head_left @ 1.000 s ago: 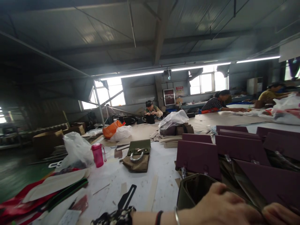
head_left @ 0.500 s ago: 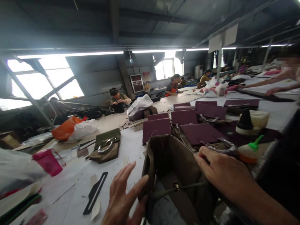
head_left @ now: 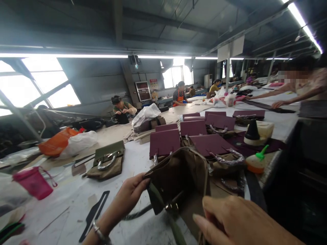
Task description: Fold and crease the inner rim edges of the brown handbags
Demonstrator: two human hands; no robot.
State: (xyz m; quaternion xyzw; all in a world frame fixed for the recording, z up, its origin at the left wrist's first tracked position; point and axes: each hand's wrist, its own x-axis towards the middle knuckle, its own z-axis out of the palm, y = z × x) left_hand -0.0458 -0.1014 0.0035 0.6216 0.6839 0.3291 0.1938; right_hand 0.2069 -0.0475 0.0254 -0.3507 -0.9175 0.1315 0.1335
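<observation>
An olive-brown handbag [head_left: 190, 166] stands with its mouth toward me, its dark lining showing inside. A small metal clasp [head_left: 171, 206] and a green strap [head_left: 176, 228] hang across the opening. My left hand [head_left: 131, 194] pinches the upper left rim of the bag between thumb and fingers. At the bag's lower right edge my right hand [head_left: 230, 217] is closed, with the thumb toward the inside and the fingers curled at the outer side. Part of that edge is hidden behind the hand.
Several purple bags [head_left: 165, 143] stand behind the handbag. A green-flapped bag [head_left: 108, 158], a pink cup [head_left: 34, 182] and a black slotted piece [head_left: 95, 214] lie to the left. A green-tipped bottle [head_left: 257, 160] stands right. A co-worker [head_left: 304, 81] reaches over the table.
My left hand has gone from open beside the bag to pinching its rim. My right hand has moved down from the upper right rim. The bag has turned and tilted, and the view has shifted right.
</observation>
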